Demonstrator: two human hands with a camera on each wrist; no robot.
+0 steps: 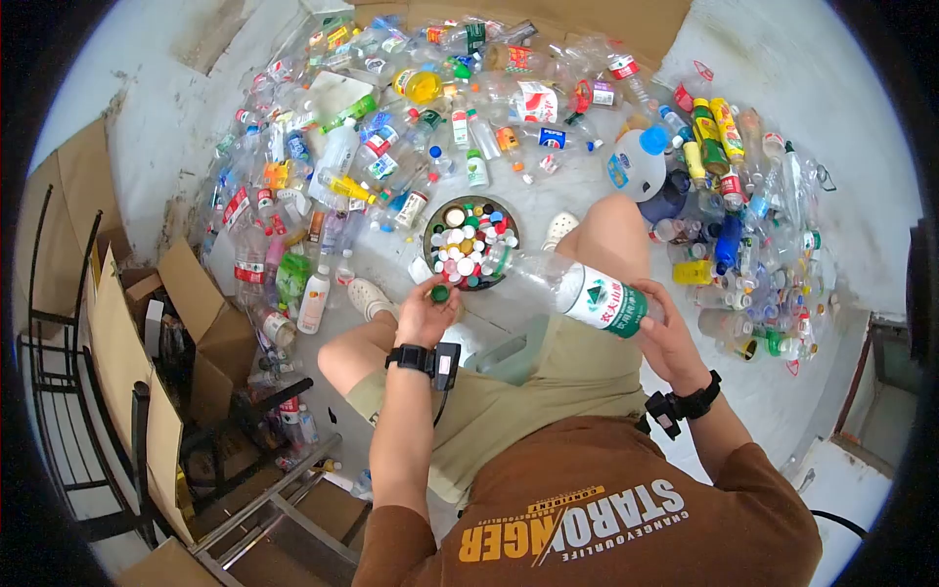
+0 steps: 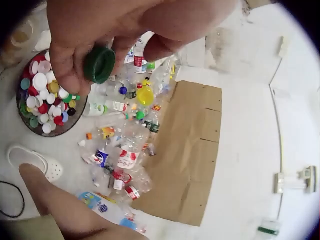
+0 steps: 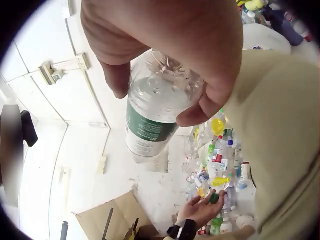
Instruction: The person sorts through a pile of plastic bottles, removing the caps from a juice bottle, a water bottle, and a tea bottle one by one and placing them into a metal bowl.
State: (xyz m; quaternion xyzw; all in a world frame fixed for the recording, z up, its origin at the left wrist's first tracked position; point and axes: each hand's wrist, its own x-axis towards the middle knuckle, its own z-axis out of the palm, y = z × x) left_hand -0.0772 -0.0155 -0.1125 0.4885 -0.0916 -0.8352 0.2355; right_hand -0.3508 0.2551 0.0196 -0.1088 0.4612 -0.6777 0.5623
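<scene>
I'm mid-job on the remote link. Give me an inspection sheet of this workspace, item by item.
Surface: pale floor, bare between bottles and person.
Job's things: large clear bottle, green label; loose green cap; round container of mixed caps.
Clutter: plastic bottles heaped in an arc; open cardboard boxes at left.
Grippers: left hand holds the green cap; right hand has its grip round the bottle's base end.
Cables: black cord at left wrist; black cable beyond right sleeve.
Surroundings: cardboard sheet beyond the bottles; marked white walls.
</scene>
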